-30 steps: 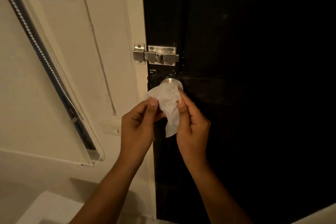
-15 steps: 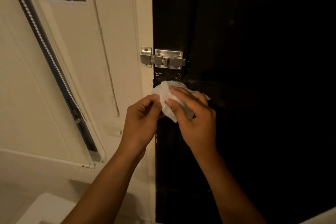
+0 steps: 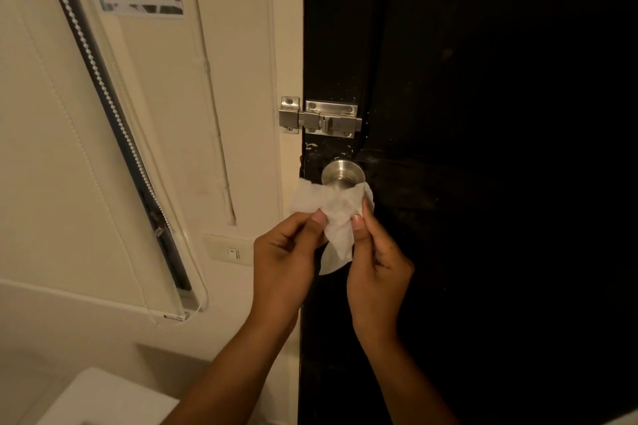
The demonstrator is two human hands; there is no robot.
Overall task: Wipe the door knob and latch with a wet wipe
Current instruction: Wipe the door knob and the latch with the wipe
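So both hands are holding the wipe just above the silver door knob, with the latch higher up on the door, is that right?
Not quite. The head view shows both hands, left hand and right hand, holding the wipe just below the silver door knob, not above it; its top edge reaches the knob's underside. The latch is indeed higher up on the door.
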